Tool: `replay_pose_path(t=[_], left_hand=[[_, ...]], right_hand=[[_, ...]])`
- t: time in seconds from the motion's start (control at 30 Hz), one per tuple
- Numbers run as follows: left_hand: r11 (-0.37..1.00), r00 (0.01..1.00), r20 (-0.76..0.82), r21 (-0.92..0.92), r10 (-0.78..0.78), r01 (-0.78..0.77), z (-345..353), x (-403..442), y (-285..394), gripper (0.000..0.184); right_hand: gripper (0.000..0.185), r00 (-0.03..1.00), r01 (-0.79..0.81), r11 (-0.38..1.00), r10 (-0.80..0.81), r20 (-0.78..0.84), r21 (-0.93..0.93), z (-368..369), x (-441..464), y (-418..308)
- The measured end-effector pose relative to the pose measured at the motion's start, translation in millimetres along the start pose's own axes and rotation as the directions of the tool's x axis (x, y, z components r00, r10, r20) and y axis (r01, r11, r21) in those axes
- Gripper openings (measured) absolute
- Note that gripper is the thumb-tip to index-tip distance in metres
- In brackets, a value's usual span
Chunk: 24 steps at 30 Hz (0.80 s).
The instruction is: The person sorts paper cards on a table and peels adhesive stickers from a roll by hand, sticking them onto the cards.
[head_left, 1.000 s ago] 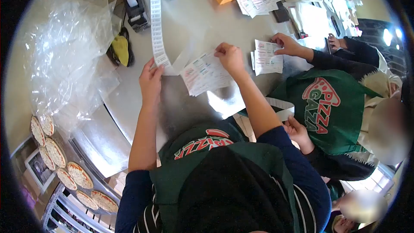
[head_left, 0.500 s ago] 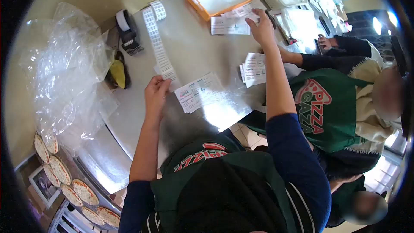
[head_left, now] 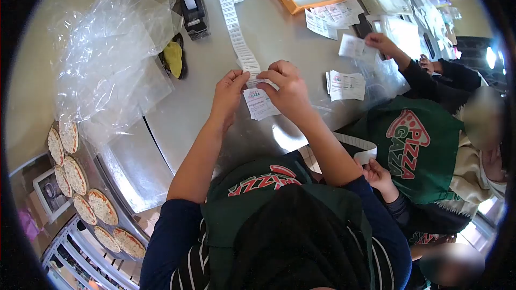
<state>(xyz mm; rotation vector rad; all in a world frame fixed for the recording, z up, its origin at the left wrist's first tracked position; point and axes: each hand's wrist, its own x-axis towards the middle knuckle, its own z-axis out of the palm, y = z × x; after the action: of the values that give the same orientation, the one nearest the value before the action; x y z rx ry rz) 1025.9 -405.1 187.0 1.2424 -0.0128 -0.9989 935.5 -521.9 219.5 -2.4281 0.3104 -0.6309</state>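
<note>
A long strip of white printed labels (head_left: 236, 37) runs down the metal table toward me from a loose curl. My left hand (head_left: 228, 96) pinches the near end of this strip between thumb and fingers. Close beside it, my right hand (head_left: 290, 88) is closed at the strip's end, its fingertips on a white label that is partly hidden. Under and just below my fingers lies a stack of printed cards (head_left: 260, 106), partly covered by my right hand. Another small stack of printed cards (head_left: 346, 86) sits to the right.
A tape dispenser (head_left: 194, 13) and crumpled clear plastic (head_left: 107, 48) are at left. An orange tray (head_left: 290, 1) stands at the back, with more cards (head_left: 333, 19) before it. At right, a co-worker's hand (head_left: 382, 44) holds a card. Several pizzas (head_left: 102, 207) lie lower left.
My right hand has come back from the cards by the orange tray to the strip's end, beside my left hand. The co-worker now holds up a card and another label strip.
</note>
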Motion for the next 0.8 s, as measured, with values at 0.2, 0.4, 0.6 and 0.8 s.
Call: replay_pose_path(t=[0.2, 0.4, 0.6, 0.8], left_hand=[[0.994, 0.99, -0.13, 0.087, -0.053, 0.065, -3, 7, -19, 0.015], [0.839, 0.9, -0.198, 0.48, 0.387, -0.255, -6, 7, -38, 0.025], [0.985, 0.989, -0.067, 0.128, 0.128, -0.119, 17, -3, -20, 0.028], [0.972, 0.969, -0.13, -0.129, -0.211, 0.195, 11, -4, -14, 0.029]], right_hand=[[0.013, 0.998, 0.055, 0.995, -0.051, 0.048, -0.081, -7, -12, 7], [0.018, 0.959, -0.277, 0.942, 0.257, 0.122, 0.19, -11, -20, 16], [0.014, 0.996, -0.074, 0.989, 0.079, 0.041, -0.132, 6, -19, 5], [0.011, 0.995, 0.096, 0.948, -0.084, 0.051, -0.303, 10, -21, 6]])
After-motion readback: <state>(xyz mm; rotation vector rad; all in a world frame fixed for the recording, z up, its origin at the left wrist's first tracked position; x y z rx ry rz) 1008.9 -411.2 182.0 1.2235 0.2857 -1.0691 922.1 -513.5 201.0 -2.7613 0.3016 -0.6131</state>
